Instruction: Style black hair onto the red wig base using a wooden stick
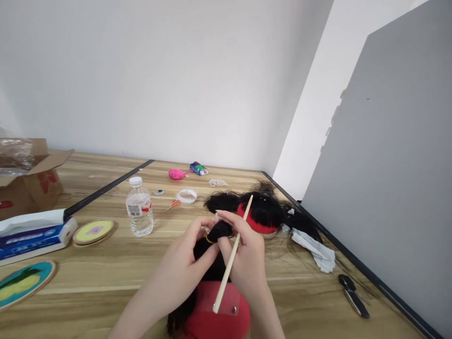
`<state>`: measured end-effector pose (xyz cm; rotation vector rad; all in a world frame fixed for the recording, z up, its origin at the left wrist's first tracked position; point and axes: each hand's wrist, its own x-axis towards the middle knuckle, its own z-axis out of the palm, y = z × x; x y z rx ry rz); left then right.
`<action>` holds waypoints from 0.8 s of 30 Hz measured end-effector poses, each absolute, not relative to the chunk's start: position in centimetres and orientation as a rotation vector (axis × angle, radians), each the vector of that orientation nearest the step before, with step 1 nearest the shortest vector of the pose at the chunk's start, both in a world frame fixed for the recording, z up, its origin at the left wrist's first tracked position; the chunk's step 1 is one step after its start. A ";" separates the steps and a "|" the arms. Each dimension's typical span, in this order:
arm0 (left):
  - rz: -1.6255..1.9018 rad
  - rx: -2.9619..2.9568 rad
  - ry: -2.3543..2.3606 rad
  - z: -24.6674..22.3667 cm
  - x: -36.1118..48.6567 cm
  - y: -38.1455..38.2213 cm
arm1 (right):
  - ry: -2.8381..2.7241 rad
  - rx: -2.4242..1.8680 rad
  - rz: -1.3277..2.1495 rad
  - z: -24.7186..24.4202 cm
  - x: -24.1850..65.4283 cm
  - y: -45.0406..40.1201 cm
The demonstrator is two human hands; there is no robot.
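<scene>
A red rounded form [215, 325] with long black hair [212, 270] on it stands at the table's front edge. A thin yellow band [209, 240] ties a bunch of the hair. My left hand [187, 263] is closed round this bunch, with its thumb by the band. Fingers of my right hand [249, 254] pinch the same bunch from the other side. A pale wooden chopstick [229, 268] rests slanting across my right hand, tucked by the thumb. My fingertips partly hide the bunch. A clear strip with a metal snap [234, 309] lies over the red form.
Behind lies a second red form [257, 223] with black hair. A water bottle [140, 209], orange scissors [173, 205], white tape ring [186, 196] and pink yarn [176, 174] are left of it. A hair clipper [353, 296] lies right; a tissue pack [37, 240] and box [38, 186] left.
</scene>
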<state>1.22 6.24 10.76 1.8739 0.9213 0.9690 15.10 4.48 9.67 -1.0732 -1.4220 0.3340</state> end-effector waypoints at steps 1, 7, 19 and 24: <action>0.965 1.846 0.887 10.8 1.2 6.3 | -1.425 -1.088 0.335 9.7 15.2 4.5; 0.908 1.734 0.756 11.3 0.8 6.6 | -1.416 -1.179 0.353 10.0 15.4 4.5; 0.837 1.660 0.804 11.3 0.6 6.5 | -1.386 -1.318 0.376 10.2 15.5 4.0; 0.853 1.638 0.802 11.1 0.9 6.6 | -1.333 -1.299 0.441 10.1 15.3 3.9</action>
